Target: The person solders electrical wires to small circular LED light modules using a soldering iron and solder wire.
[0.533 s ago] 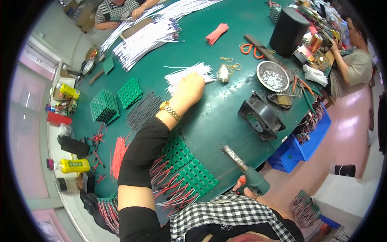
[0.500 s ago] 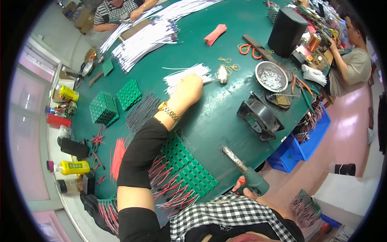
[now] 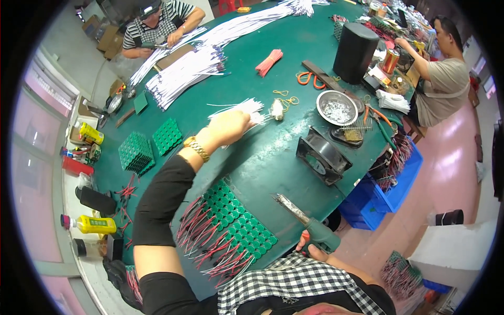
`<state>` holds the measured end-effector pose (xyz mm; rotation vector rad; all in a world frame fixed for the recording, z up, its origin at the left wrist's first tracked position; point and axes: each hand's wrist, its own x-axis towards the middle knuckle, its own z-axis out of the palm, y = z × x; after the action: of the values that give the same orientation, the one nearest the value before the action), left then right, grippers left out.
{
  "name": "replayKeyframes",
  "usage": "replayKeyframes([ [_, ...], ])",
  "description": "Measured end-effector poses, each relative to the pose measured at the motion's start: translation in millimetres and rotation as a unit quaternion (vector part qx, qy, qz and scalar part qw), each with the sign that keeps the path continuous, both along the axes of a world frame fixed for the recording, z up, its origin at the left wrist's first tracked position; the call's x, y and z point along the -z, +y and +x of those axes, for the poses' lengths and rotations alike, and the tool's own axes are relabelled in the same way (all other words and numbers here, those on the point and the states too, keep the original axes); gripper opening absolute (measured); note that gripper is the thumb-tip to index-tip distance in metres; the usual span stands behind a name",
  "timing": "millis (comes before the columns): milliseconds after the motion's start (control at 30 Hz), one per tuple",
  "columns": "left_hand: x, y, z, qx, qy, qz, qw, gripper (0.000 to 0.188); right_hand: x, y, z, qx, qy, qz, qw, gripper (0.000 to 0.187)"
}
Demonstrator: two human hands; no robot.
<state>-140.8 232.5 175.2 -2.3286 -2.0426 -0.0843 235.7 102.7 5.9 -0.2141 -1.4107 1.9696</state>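
Observation:
My left hand [image 3: 230,127] is closed over the near side of a bundle of white wires [image 3: 251,107], its fingers pinching some of them; the fingertips are partly hidden. My right hand [image 3: 313,251] grips a green soldering gun [image 3: 323,235] by its handle, low by the table's front edge, the long metal tip pointing up and left. Round green circuit boards [image 3: 239,223] in joined panels lie in front of me, red and black leads hanging from their left side. A silvery lump [image 3: 276,109] with yellow loops rests just right of the white wires.
A black fan [image 3: 323,155], a metal bowl [image 3: 336,107] and orange-handled scissors [image 3: 311,80] lie to the right. Stacked green boards [image 3: 136,151] stand left. White wire piles [image 3: 184,73] spread far off. Blue bins [image 3: 386,194] sit beyond the right edge. Two people work across the table.
The whole view has shifted slightly. My left forearm has swung left, covering the grey and red wires; its hand stays at the white wires. My right hand still holds the soldering gun.

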Motion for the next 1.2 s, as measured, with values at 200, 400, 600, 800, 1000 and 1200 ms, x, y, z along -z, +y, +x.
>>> replayKeyframes([
  [200, -82.3, -36.7, 11.2, 0.129, 0.200, -0.004, 0.971, 0.011, 9.0, -3.8, 5.0, 0.030, -0.019, -0.024, 0.999, 0.043],
  [400, -67.5, -70.2, 33.0, 0.139, 0.344, -0.095, 0.924, 0.010, 3.4, -0.8, 2.4, 0.022, -0.003, 0.014, 1.000, 0.041],
  [600, 5.0, -68.5, 34.5, 0.157, 0.378, -0.126, 0.904, 0.014, 14.6, 2.4, 4.8, -0.008, -0.004, 0.024, 1.000, 0.044],
  [800, 30.3, -70.6, 49.4, 0.149, 0.421, -0.129, 0.885, 0.012, 14.4, 1.5, 1.7, 0.002, 0.018, 0.038, 0.999, 0.041],
  [1000, 2.5, -72.2, 55.3, 0.105, 0.524, -0.161, 0.830, 0.018, 15.4, -1.3, 0.2, 0.003, 0.035, -0.009, 0.999, 0.044],
  [1200, 57.9, -77.3, 66.1, 0.049, 0.577, -0.246, 0.777, 0.023, 14.8, -0.7, 2.9, -0.014, 0.016, -0.023, 1.000, 0.043],
])
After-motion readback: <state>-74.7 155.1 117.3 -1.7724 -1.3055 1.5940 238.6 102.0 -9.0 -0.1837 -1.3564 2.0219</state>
